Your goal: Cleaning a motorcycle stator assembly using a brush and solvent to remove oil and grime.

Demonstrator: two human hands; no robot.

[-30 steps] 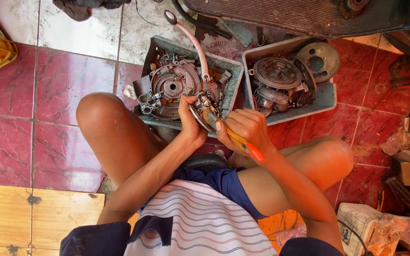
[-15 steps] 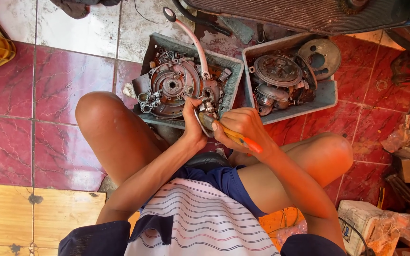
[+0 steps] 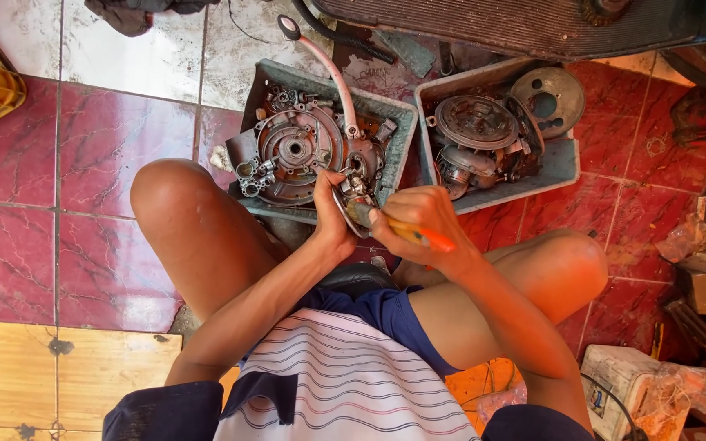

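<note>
Left hand (image 3: 332,214) gripped the small metal part (image 3: 356,196) at the near edge of the left tray (image 3: 402,122), fingers closed round it. Right hand (image 3: 422,220) clenched the orange-handled tool (image 3: 406,233), shifted slightly lower since half a second earlier; prying apparently ongoing.

A white, boxy carton (image 3: 618,380) with small printed patches sits on the red tiled floor at the lower right, a crumpled clear plastic bag (image 3: 684,392) lying against its right side, and another crinkled clear wrapper (image 3: 684,239) rests farther up near the right edge.
</note>
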